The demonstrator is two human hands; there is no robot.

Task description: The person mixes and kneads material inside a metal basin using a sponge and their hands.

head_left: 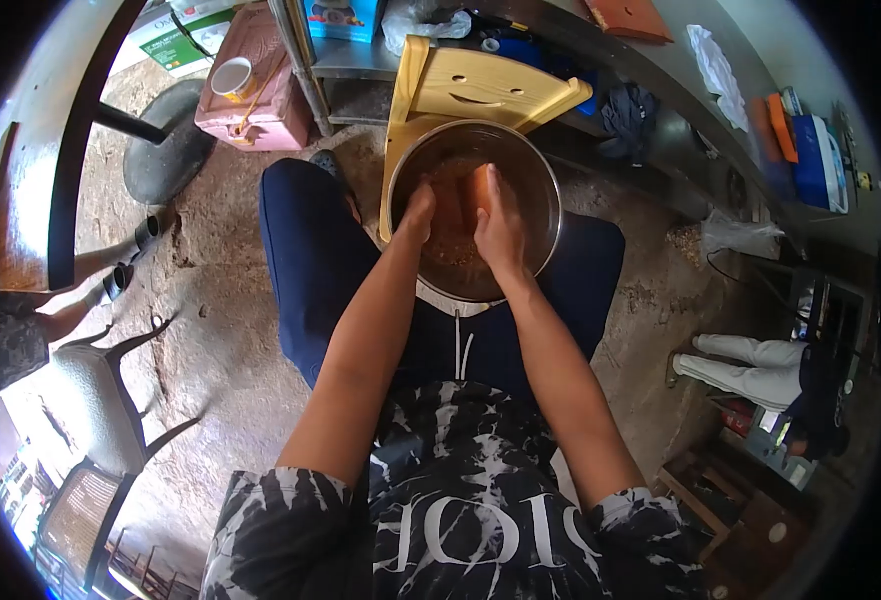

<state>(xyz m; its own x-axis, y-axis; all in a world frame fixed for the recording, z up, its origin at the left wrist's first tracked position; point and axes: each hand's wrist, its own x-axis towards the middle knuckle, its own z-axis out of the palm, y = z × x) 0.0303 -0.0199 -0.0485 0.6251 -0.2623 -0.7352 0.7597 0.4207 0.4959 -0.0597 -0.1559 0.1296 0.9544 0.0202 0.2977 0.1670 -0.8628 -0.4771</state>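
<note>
Orange pc (477,188) | against R-hand fingers (495,190) | w/in steel bowl (542,190)

Stained bare floor (225,330), grey chair (90,390) at left, metal shelf (355,62) ahead, bright glare on a tabletop (35,255)

The shirt (460,460) is black, streaked and blotched with greyish white like tie-dye, and bears large white serif lettering (497,530) across the chest. To either side of the lettering, short, loose sleeves (270,525) repeat the mottled pattern and end above the elbows. Down the body from the lettering come plain navy trousers (305,255), with two thin white drawstring ends (458,345) at the waist. Farthest from the lettering, part of a dark shoe (327,163) shows.
</note>
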